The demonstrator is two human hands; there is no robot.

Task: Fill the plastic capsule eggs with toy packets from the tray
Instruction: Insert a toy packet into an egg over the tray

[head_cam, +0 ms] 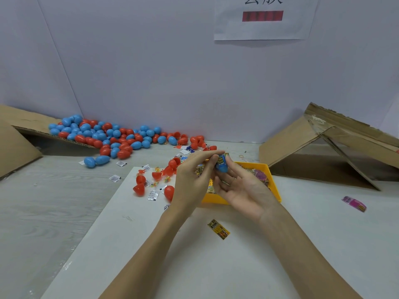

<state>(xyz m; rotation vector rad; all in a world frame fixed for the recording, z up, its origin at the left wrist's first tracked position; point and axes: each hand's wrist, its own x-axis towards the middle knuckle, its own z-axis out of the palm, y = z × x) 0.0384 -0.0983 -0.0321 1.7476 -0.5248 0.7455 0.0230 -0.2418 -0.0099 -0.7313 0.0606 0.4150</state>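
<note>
Your tray (pixel 277 190) is yellow. The egg half (pixel 222 167) at your fingers (pixel 210 157) is blue, its packet blue with yellow print. Piled eggs (pixel 112 137) are blue and red; open halves (pixel 140 184) are red. Loose packets: one yellow with black stripes (pixel 218 229), one magenta (pixel 354 203). Your table (pixel 54 201) is pale grey woodgrain; the cardboard (pixel 302 139) is brown.

Left hand (pixel 192 175) pinches with fingertips; right hand (pixel 239 186) cups palm-up, both raised.
</note>
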